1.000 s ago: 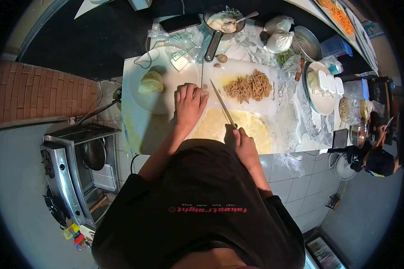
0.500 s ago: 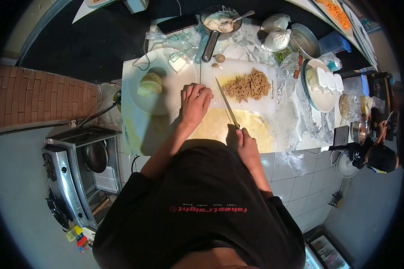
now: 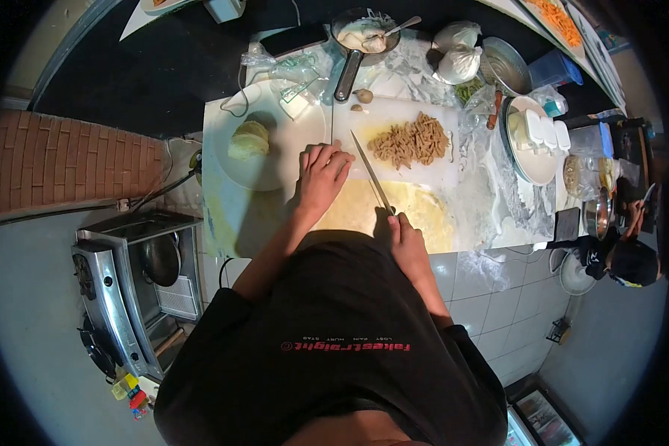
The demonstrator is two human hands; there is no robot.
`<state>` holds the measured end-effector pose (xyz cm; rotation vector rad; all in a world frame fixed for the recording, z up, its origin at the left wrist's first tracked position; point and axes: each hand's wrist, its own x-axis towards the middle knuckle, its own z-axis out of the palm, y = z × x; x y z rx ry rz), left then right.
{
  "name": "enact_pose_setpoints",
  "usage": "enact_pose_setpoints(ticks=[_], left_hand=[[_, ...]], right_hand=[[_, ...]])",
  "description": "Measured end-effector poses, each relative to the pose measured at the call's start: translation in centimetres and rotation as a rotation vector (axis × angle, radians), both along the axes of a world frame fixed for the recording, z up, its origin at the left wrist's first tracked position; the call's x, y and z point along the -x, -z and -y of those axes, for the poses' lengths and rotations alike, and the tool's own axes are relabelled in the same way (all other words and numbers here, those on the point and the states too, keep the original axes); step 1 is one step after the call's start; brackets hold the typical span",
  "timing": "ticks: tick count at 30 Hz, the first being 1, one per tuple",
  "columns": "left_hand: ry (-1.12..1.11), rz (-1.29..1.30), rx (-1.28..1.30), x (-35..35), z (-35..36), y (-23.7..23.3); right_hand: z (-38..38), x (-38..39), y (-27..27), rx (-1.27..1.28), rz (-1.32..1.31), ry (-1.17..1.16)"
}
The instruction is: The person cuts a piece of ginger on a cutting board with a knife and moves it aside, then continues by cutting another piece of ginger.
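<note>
My right hand [image 3: 407, 236] grips the handle of a long kitchen knife [image 3: 372, 171], whose blade lies slantwise over the white cutting board [image 3: 394, 110], its tip pointing away from me. My left hand [image 3: 322, 178] rests with curled fingers at the board's left edge, to the left of the blade; whatever may be under its fingertips is hidden. Brown cooked strips, seemingly meat, [image 3: 411, 141] are heaped on the board right of the knife. Two small brown, roundish pieces [image 3: 363, 96] lie near the board's far edge.
A large pale plate [image 3: 230, 175] with cut cabbage [image 3: 249, 140] stands left. Behind the board is a pan [image 3: 364, 33] with a spoon, its handle toward me. Plastic bags [image 3: 459, 65], a metal bowl [image 3: 505, 67] and a plate of white containers [image 3: 531, 163] stand right. Another person [image 3: 624, 260] works far right.
The knife tip has swung slightly left, closer to my left hand. My left fingers have shifted a little toward me.
</note>
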<state>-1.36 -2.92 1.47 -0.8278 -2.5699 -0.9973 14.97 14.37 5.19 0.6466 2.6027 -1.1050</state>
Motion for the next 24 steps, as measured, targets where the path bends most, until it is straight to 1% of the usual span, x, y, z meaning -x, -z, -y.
enact_pose_setpoints(ticks=[5,8,10,19,24], left_hand=[[-0.053,-0.014,-0.01,-0.1,0.9,-0.4],[-0.036,-0.014,0.006,0.2,1.2,-0.1],[0.037,0.015,0.056,0.3,1.1,0.2],[-0.009,0.015,0.071,0.4,-0.1,0.8],[0.061,0.05,0.065,1.6,-0.6,1.3]], right_hand=[[0.3,0.1,0.5,-0.011,0.003,-0.016],[0.5,0.2,0.3,-0.002,0.005,-0.051],[0.4,0.2,0.2,0.015,0.013,-0.06],[-0.6,0.0,-0.6,0.033,0.012,0.014],[-0.5,-0.1,-0.6,0.045,0.015,0.036]])
